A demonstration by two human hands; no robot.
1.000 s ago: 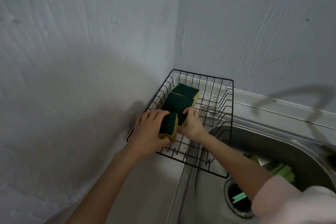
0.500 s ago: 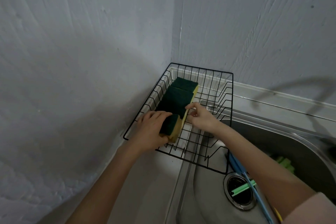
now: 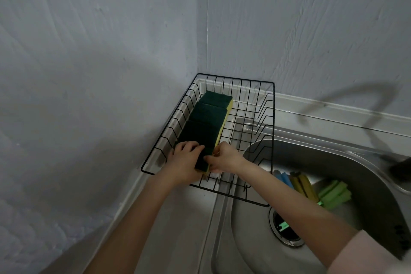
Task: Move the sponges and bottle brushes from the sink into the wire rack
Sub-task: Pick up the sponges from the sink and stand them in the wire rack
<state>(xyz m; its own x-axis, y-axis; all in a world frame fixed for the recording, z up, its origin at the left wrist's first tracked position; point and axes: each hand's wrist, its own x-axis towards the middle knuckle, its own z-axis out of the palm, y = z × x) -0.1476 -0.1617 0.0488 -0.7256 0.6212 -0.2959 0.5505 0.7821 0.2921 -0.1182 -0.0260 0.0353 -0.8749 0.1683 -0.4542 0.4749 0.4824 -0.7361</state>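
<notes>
A black wire rack [image 3: 272,118] sits in the corner, partly over the steel sink [image 3: 333,155]. A row of green-and-yellow sponges [image 3: 206,118] lies along the rack's left side. My left hand [image 3: 182,162] and my right hand [image 3: 226,158] both grip the nearest sponge [image 3: 202,161] at the front end of that row, low in the rack. In the sink basin lie bottle brushes with blue [image 3: 283,178], yellow [image 3: 303,187] and green [image 3: 333,193] foam heads.
Grey walls meet in a corner just behind the rack. The sink drain [image 3: 284,227] lies below the rack's front right corner. A dark tap spout [image 3: 400,168] reaches in from the right edge. A steel ledge [image 3: 178,218] runs left of the basin.
The sponge in my left hand has gone down into the rack at the front of the row. My right hand has come onto it from the right.
</notes>
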